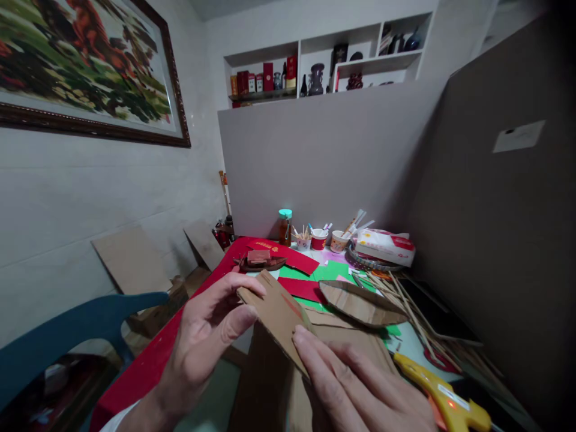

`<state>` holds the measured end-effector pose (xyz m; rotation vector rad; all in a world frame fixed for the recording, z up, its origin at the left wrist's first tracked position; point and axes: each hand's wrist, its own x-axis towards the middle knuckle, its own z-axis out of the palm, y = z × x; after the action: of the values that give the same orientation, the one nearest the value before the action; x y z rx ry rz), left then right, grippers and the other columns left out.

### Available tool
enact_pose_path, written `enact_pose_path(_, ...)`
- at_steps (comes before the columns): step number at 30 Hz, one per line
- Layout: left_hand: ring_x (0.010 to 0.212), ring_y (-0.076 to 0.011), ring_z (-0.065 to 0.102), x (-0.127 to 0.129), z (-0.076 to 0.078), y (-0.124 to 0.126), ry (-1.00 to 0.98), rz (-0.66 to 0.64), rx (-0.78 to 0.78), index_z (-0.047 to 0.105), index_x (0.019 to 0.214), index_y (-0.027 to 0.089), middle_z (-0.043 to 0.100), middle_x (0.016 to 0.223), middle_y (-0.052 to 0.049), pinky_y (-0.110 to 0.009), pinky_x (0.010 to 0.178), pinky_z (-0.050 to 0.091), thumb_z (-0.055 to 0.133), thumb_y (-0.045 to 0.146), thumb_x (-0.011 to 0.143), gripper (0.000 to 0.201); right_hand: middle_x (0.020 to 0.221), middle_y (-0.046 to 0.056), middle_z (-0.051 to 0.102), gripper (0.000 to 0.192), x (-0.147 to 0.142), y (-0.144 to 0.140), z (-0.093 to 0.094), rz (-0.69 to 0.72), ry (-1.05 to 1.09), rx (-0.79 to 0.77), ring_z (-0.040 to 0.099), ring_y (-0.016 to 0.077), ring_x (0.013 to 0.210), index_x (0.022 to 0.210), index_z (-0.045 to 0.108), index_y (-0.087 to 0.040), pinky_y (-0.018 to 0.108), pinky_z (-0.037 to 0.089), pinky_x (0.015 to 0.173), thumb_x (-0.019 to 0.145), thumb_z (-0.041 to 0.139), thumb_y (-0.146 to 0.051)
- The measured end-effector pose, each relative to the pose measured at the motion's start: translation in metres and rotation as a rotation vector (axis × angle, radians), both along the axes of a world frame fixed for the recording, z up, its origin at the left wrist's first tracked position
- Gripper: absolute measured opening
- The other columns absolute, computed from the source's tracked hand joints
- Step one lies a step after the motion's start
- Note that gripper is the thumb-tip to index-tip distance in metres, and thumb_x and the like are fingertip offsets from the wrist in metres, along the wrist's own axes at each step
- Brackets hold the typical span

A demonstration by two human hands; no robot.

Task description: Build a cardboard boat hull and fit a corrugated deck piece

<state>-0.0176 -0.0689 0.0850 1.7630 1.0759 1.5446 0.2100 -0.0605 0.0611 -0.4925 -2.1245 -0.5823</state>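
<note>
The left hand (211, 336) pinches the far end of a flat cardboard piece (276, 315), thumb beneath and fingertips on top. The right hand (360, 390) presses its fingers flat on the near end of the same piece; whether its thumb closes underneath cannot be told, since the piece hides it. The piece is held tilted, raised above a larger cardboard sheet (270, 384) that lies directly below the grip.

Progress, judged from the layout: one boat-shaped cardboard hull (360, 303) lies finished or nearly so, just beyond the grip and to its right. A small dark model boat (261, 261) stands farther beyond the grip. The held piece shows no glue and is joined to nothing, so its work appears to be at an early stage.

Clearances:
- Right of the grip: yellow scissors (443, 399) lie close to the right hand, with a spread of thin bamboo sticks (405, 306) beyond them. Room is tight here.
- Beyond the grip: red paper (301, 288) and green paper (335, 271) lie flat; paper cups (319, 239) and a tissue pack (384, 246) stand well apart at the far edge.
- Left of the grip: the table edge (148, 360) falls away just past the left hand, with a blue chair (76, 330) below. Open air allows movement here, without support.
</note>
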Motion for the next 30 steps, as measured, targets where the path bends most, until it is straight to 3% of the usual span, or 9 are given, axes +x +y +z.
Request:
enact_pose_path(4, 0.077, -0.0143, 0.048, 0.004, -0.001, -0.009, -0.127, -0.058, -0.096, 0.068, 0.1, 0.03, 0.059, 0.089, 0.001, -0.023, 0.067, 0.039, 0.057, 0.044, 0.093, 0.019, 0.117, 0.009, 0.075, 0.037, -0.003, -0.001, -0.007, 0.023, -0.027, -0.043, 0.078, 0.0194, 0.083, 0.13, 0.066, -0.009, 0.022, 0.063, 0.064, 0.096, 0.057, -0.02)
enact_pose_path(8, 0.086, -0.0154, 0.05, 0.008, -0.002, -0.019, -0.185, -0.066, -0.099, 0.069, 0.098, 0.029, 0.06, 0.094, 0.0, -0.022, 0.073, 0.039, 0.051, 0.04, 0.096, 0.021, 0.125, 0.013, 0.071, 0.053, -0.01, 0.001, -0.012, 0.035, -0.037, -0.198, 0.074, 0.0294, 0.097, 0.138, 0.058, -0.009, 0.038, 0.064, 0.078, 0.094, 0.059, -0.04)
enact_pose_path(10, 0.092, -0.0152, 0.05, 0.008, -0.004, -0.023, -0.204, -0.056, -0.096, 0.069, 0.099, 0.03, 0.059, 0.099, 0.001, -0.02, 0.078, 0.039, 0.05, 0.038, 0.097, 0.021, 0.131, 0.014, 0.068, 0.059, -0.017, 0.001, -0.02, 0.071, 0.058, -0.254, 0.07, 0.0314, 0.11, 0.144, 0.052, -0.011, 0.042, 0.061, 0.087, 0.098, 0.051, -0.048)
enact_pose_path(14, 0.092, -0.0151, 0.049, 0.009, -0.009, -0.028, -0.203, -0.06, -0.101, 0.07, 0.101, 0.03, 0.058, 0.099, 0.001, -0.019, 0.078, 0.039, 0.051, 0.038, 0.097, 0.021, 0.141, 0.012, 0.061, 0.074, -0.026, 0.001, -0.044, 0.156, 0.212, -0.377, 0.06, 0.0275, 0.126, 0.154, 0.035, -0.016, 0.035, 0.054, 0.099, 0.1, 0.027, -0.066)
enact_pose_path(18, 0.087, -0.0151, 0.048, 0.012, -0.011, -0.034, -0.233, -0.039, -0.158, 0.07, 0.098, 0.03, 0.058, 0.098, 0.001, -0.019, 0.074, 0.039, 0.052, 0.036, 0.096, 0.019, 0.15, 0.009, 0.052, 0.073, -0.019, -0.003, -0.052, 0.202, 0.08, -0.57, 0.053, 0.0264, 0.134, 0.158, 0.024, -0.023, 0.036, 0.05, 0.107, 0.098, 0.046, -0.058)
enact_pose_path(21, 0.088, -0.016, 0.048, 0.013, -0.013, -0.037, -0.21, -0.029, -0.164, 0.07, 0.097, 0.03, 0.057, 0.098, 0.0, -0.021, 0.075, 0.04, 0.049, 0.031, 0.096, 0.02, 0.151, 0.007, 0.052, 0.064, -0.013, -0.007, -0.05, 0.166, 0.025, -0.653, 0.053, 0.0252, 0.134, 0.158, 0.026, -0.028, 0.037, 0.053, 0.104, 0.1, 0.046, -0.045)
enact_pose_path(25, 0.093, -0.018, 0.05, 0.01, -0.016, -0.042, -0.095, -0.005, -0.123, 0.067, 0.101, 0.031, 0.056, 0.102, -0.001, -0.024, 0.077, 0.04, 0.047, 0.029, 0.096, 0.021, 0.144, 0.007, 0.058, 0.055, -0.01, -0.013, -0.05, 0.156, 0.08, -0.626, 0.059, 0.0261, 0.128, 0.157, 0.03, -0.029, 0.039, 0.06, 0.095, 0.102, 0.037, -0.036)
enact_pose_path(30, 0.092, -0.0201, 0.055, 0.012, -0.016, -0.047, 0.027, 0.009, -0.126, 0.064, 0.097, 0.03, 0.06, 0.1, -0.001, -0.027, 0.073, 0.044, 0.05, 0.032, 0.093, 0.015, 0.137, 0.009, 0.064, 0.053, -0.008, -0.02, -0.051, 0.191, 0.118, -0.543, 0.066, 0.0262, 0.118, 0.153, 0.038, -0.027, 0.037, 0.062, 0.088, 0.103, 0.041, -0.043)
